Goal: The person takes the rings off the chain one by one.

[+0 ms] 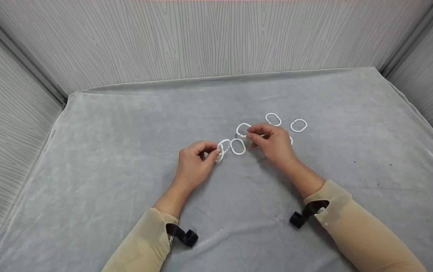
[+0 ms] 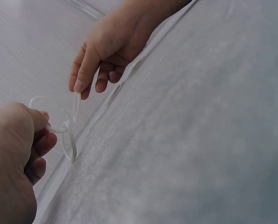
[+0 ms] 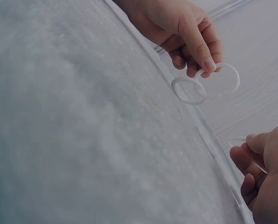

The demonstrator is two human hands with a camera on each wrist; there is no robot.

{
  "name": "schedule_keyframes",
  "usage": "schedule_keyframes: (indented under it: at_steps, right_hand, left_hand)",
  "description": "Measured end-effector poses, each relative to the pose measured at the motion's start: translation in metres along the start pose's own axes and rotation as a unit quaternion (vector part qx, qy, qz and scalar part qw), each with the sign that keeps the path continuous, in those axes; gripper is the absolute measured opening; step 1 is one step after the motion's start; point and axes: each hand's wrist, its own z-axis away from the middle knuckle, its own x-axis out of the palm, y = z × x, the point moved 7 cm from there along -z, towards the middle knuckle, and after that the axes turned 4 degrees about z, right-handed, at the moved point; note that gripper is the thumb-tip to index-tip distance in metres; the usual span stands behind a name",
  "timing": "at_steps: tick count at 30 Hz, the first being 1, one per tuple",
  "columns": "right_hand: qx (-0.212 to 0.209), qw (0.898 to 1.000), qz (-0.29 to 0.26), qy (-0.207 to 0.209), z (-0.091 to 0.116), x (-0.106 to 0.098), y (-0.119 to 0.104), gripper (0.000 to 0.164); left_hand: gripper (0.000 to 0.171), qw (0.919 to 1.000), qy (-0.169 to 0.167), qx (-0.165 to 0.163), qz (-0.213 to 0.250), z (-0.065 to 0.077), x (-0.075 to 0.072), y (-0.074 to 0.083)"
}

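Observation:
My left hand (image 1: 197,162) pinches a white oval ring (image 1: 222,153) between thumb and fingertips. A second white ring (image 2: 72,147) hangs linked through it, just above the cloth in the left wrist view. To the right, my right hand (image 1: 275,145) pinches another white ring (image 1: 238,130), seen nearly edge-on in the left wrist view and mostly hidden by fingers in the right wrist view. That ring is apart from the linked pair. Between the two hands, one more white ring (image 1: 231,146) appears in the head view, close beside the pair.
Beyond my right hand, two loose white rings (image 1: 266,118) (image 1: 298,131) lie on the grey cloth (image 1: 125,189). Part of another ring (image 1: 291,141) shows behind that hand. Wood-grain panels (image 1: 201,41) enclose the table's back and sides.

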Motion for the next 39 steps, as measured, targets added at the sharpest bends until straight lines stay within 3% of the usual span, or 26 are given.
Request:
schedule_keyframes:
  at_steps: [25, 39]
  right_hand:
    - [0.03, 0.999, 0.036, -0.012, 0.0, 0.002, 0.007, 0.011]
    - [0.064, 0.997, 0.031, -0.034, 0.001, 0.003, 0.011, 0.021]
  left_hand:
    - [0.005, 1.0, 0.003, -0.004, 0.005, 0.0, 0.0, 0.001]
    - [0.005, 0.9999, -0.002, -0.012, 0.003, 0.0, 0.001, 0.0]
